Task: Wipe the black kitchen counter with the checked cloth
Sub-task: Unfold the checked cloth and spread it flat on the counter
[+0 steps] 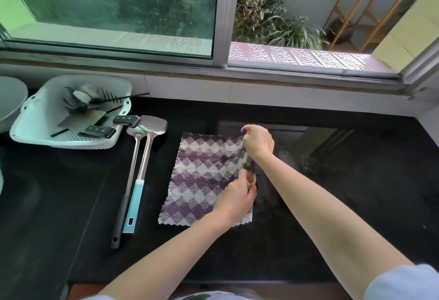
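A purple-and-white checked cloth (202,176) lies spread nearly flat on the black counter (332,204) in the middle of the view. My right hand (257,141) pinches the cloth's far right corner and lifts it slightly. My left hand (237,195) grips the cloth's right edge lower down, with the fingers curled over the fabric. Both forearms reach in from the bottom of the view.
A steel spatula (148,147) and a ladle (131,171) lie side by side left of the cloth. A white colander tray (35,126) with knives and a brush sits at the far left. The tiled wall and a window sill (261,78) border the counter's back.
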Demonstrator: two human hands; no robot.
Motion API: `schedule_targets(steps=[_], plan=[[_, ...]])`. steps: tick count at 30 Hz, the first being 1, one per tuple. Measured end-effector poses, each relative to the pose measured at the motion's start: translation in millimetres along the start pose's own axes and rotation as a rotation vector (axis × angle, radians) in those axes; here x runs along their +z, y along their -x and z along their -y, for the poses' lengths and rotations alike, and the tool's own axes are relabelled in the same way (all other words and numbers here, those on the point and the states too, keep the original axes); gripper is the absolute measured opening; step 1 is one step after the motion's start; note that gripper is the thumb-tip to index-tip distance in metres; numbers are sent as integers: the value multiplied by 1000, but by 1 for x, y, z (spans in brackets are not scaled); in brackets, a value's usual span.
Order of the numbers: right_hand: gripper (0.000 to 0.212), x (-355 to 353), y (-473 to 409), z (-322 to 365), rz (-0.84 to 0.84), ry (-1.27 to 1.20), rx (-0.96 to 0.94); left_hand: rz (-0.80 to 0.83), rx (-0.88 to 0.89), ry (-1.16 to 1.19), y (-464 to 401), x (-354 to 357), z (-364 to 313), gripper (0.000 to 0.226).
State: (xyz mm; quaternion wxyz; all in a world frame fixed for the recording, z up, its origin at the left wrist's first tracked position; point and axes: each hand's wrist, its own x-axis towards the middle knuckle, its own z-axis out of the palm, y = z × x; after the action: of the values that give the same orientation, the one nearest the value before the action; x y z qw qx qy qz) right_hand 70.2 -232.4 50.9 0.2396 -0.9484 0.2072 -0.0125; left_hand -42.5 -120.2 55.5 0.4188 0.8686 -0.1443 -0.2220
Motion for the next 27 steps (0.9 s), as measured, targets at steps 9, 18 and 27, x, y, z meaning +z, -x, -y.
schedule_targets(steps=[9,18,27], plan=[[52,26,5,-2,136,-31,-72,-21,-81,-7,3,-6,39,16],[54,40,10,-31,194,-158,-94,139,-52,-10,5,25,53,20],[45,52,24,-56,160,65,-208,-60,-94,-523,-2,27,68,41]])
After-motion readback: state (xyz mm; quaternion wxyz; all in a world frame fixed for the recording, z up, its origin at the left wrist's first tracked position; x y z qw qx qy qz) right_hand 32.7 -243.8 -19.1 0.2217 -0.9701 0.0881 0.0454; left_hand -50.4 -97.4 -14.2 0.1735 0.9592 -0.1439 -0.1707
